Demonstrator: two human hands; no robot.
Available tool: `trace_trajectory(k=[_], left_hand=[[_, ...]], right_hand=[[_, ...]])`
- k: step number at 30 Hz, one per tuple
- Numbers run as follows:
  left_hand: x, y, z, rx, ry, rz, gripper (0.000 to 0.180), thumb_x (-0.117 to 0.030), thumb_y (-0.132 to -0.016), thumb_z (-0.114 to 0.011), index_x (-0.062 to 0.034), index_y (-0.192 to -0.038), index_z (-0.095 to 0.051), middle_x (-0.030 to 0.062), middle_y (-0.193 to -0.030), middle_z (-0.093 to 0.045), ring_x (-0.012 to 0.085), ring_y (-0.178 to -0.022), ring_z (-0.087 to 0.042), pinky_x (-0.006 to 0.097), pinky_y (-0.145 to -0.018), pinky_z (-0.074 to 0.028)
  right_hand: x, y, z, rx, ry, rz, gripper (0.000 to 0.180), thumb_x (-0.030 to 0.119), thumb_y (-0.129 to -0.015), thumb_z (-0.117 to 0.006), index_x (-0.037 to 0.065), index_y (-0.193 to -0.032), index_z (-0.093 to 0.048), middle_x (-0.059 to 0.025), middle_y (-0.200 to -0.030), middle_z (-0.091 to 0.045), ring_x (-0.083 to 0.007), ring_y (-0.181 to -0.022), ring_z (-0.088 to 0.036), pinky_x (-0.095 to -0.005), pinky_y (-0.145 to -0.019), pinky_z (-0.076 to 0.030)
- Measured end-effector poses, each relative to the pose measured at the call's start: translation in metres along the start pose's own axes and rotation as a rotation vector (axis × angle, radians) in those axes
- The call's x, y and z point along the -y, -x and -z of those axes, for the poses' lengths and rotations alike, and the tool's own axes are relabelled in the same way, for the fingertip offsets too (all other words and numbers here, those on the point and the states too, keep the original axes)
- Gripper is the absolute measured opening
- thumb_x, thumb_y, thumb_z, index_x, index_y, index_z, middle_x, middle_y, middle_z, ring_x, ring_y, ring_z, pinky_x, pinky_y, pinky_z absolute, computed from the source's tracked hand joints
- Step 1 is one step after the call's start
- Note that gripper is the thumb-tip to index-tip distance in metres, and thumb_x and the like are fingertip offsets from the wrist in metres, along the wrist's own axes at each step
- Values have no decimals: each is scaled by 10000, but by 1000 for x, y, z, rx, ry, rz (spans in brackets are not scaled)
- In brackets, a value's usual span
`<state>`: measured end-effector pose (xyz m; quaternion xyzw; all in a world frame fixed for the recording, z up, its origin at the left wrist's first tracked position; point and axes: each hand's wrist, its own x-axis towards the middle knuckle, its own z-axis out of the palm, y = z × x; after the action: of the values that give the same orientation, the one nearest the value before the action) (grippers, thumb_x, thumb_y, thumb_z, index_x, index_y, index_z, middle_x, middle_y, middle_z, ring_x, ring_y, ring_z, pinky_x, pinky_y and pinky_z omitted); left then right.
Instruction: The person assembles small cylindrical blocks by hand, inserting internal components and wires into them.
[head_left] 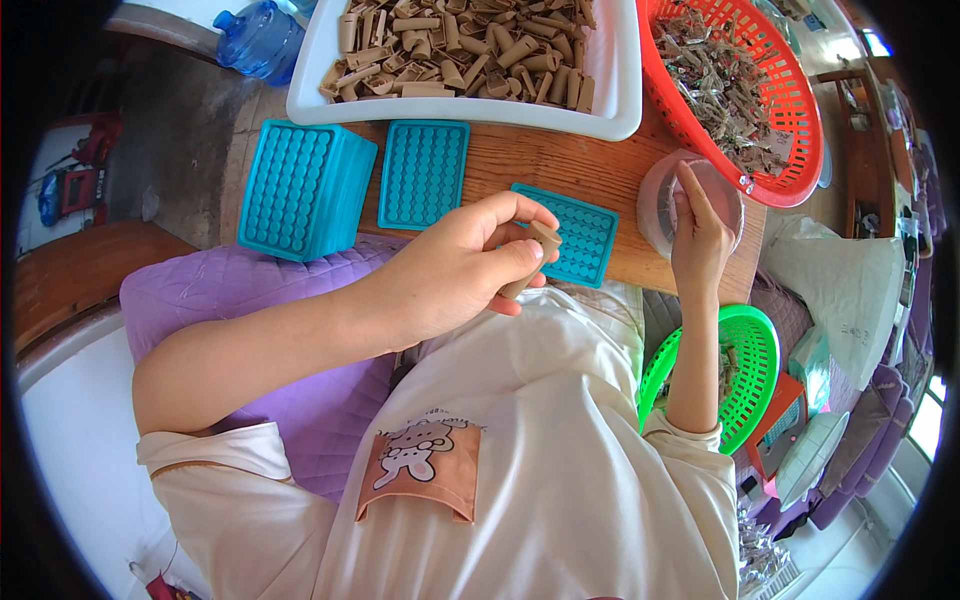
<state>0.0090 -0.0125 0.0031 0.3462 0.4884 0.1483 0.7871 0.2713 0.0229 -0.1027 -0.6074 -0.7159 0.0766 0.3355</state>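
Observation:
My left hand [462, 262] is closed around a tan cone-shaped tube [533, 256], held over my lap just in front of a teal perforated tray [582, 235] on the wooden table [560, 162]. My right hand [699, 232] reaches into a small round clear container [660, 200] at the table's right edge, fingers dipped inside; whether it holds anything is hidden. A white tray [615, 70] at the back is filled with several more tan tubes [465, 48].
A red basket [800, 110] of brownish scraps sits at the back right. A stack of teal trays [300, 190] and a single teal tray [424, 172] lie to the left. A green basket [752, 375] is beside my right knee. A blue water jug [258, 38] stands behind.

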Motion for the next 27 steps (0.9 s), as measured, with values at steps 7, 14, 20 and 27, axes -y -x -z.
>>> trace_trajectory(k=[7, 14, 20, 27], left_hand=[[0, 0, -1, -1, -4, -5, 244, -157, -879, -401, -93, -1114, -416, 55, -1048, -487, 116, -918, -508, 251, -708, -460], [1, 1, -1, 0, 8, -18, 235, -150, -877, -409, -92, -1104, -424, 39, -1025, -494, 100, -898, -508, 240, -700, -463], [0, 2, -1, 1, -6, -14, 232, -149, -880, -404, -89, -1104, -424, 39, -1026, -494, 99, -898, -509, 236, -697, -464], [0, 2, -1, 11, 27, 8, 254, -166, -882, -406, -92, -1124, -412, 56, -1060, -489, 112, -920, -509, 239, -700, -463]], right_hand=[[4, 1, -1, 72, 62, -70, 257, 51, -809, -512, 92, -1053, -585, -117, -806, -625, -142, -616, -578, -272, -588, -450], [0, -8, 5, 42, 127, 260, 179, 3, -738, -539, 25, -905, -599, -116, -910, -594, -267, -773, -579, -325, -681, -466], [-1, -12, 10, 137, 70, 149, 102, 9, -721, -554, 30, -815, -589, -89, -813, -575, -263, -725, -566, -341, -639, -460], [-4, -16, 12, 234, 41, 193, 143, 2, -716, -551, 50, -844, -593, -86, -801, -566, -258, -689, -565, -333, -596, -462]])
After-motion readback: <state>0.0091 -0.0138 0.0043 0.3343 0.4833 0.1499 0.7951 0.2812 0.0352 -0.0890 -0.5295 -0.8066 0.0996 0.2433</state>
